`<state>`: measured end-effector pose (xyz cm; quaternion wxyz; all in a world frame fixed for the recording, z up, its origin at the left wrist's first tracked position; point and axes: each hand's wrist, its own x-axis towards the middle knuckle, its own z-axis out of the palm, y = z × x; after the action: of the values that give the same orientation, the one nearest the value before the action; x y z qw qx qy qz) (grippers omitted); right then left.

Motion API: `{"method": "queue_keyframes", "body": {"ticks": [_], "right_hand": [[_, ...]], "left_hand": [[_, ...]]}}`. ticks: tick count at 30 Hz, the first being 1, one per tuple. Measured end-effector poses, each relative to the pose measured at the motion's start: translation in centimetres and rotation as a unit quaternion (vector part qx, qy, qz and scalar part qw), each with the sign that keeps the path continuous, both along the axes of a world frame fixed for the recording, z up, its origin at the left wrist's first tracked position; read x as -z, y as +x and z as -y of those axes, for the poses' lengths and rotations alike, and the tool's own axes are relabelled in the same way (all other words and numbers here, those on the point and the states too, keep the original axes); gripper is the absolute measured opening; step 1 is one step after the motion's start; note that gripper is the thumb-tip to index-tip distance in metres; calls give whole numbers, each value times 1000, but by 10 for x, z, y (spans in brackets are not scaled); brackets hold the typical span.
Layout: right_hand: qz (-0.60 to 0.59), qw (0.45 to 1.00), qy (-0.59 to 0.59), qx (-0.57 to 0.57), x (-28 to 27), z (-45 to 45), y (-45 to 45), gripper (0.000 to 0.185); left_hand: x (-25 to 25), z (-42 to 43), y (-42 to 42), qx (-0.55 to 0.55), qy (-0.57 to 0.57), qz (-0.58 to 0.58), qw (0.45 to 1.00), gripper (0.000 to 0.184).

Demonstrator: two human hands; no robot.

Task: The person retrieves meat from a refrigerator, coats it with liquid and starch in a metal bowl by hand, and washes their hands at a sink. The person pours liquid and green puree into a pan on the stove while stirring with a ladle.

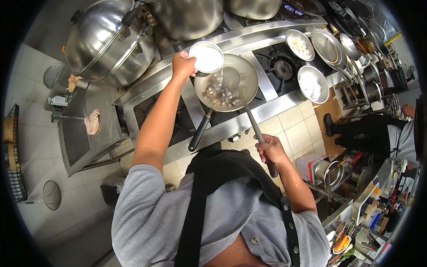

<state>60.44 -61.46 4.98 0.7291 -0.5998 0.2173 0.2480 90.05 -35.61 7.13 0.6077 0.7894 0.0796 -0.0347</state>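
My left hand (184,66) grips the rim of a round metal bowl (206,57) with white liquid in it. The bowl is tilted over the left part of a pan (248,73), and a thin stream falls from its edge. Small dark and pale food pieces (221,95) lie in the pan, which sits on the stove with its black handle (200,131) pointing toward me. Closed around the long grey handle of a ladle (254,122) is my right hand (271,149). The ladle's round head rests inside the pan among the food.
Large metal pots (184,20) stand behind the pan. Right of it are a bare burner (283,69), a bowl of white food (313,84), another bowl (300,45) and strainers (328,46). A cloth (92,122) lies on the left counter. Another person (371,132) stands at far right.
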Motion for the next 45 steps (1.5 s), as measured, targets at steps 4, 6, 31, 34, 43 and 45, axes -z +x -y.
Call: {"method": "queue_keyframes", "body": {"ticks": [4,6,31,34,43,45], "right_hand": [[-103,918,369,102,-1,10,0,35],[-81,944,308,90,-7,8,-4,36],[-104,871,443,183,1,-20,-14,32],[-61,935,312,159,-8,-35,-21,34],[44,990,-70,117,-33,-57,-16,32],[49,985,-128,102,-28,-56,-16,32]], "left_hand": [[0,-1,1,3,-5,1,1000,17],[2,-2,3,4,-3,3,1000,16],[-6,-13,18,55,-98,-21,993,11],[-7,-11,21,69,-106,-24,992,11],[-12,1,30,100,-113,-19,988,11],[-19,5,25,107,-118,-19,987,12]]}}
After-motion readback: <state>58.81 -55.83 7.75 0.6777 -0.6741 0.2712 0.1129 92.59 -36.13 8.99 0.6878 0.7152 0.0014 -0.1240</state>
